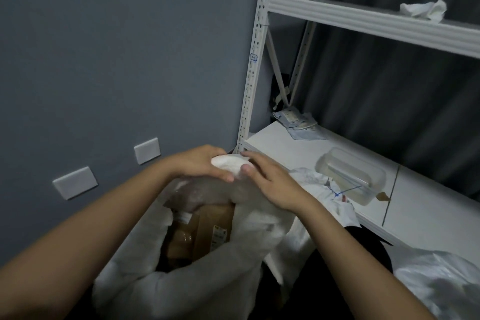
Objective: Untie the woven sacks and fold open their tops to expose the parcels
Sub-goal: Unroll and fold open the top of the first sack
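Both hands meet on the bunched top of one white woven sack (187, 275): the left hand (200, 163) curls over it, the right hand (270, 182) pinches it with thumb and fingers; below, its mouth gapes on two brown parcels (202, 231), beside the shelf (298, 148)

The brown parcel (200, 231) shows only partly inside the woven sack (187, 291); its label print is unreadable. At 4 o'clock, a second sack (441, 283) is cut by the frame edge. Both forearms leave the bottom edge.
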Demonstrator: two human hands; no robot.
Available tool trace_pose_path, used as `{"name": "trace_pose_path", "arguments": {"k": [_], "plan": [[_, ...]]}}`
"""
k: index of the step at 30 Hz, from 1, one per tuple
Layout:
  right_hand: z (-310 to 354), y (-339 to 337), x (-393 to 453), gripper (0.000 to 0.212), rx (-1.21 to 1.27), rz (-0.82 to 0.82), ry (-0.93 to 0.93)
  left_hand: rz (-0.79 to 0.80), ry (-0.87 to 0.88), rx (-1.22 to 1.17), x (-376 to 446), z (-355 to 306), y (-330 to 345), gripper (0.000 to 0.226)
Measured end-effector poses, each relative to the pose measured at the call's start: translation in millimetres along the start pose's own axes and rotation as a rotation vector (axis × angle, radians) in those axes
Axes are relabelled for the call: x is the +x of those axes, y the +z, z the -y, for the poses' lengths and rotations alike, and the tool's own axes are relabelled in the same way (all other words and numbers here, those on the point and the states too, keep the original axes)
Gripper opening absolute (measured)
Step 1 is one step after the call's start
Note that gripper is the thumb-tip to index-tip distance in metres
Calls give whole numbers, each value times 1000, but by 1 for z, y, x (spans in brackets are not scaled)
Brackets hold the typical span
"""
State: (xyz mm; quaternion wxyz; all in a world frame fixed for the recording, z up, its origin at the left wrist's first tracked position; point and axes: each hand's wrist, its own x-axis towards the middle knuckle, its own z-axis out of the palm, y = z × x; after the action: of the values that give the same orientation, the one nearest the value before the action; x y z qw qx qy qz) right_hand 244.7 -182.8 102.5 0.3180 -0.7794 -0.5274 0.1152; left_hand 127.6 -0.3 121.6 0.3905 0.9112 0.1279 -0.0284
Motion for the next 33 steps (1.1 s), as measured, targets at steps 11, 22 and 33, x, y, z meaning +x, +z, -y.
{"name": "trace_pose_path", "arguments": {"k": [11,22,33], "plan": [[8,15,16,38,-198,47,-80,-99,106,181,-9,11,2,20],[4,33,38,29,-28,93,-94,-178,12,178,-16,32,8,27],[6,50,62,19,-40,119,-130,-242,-1,11,-22,63,10,40]]}}
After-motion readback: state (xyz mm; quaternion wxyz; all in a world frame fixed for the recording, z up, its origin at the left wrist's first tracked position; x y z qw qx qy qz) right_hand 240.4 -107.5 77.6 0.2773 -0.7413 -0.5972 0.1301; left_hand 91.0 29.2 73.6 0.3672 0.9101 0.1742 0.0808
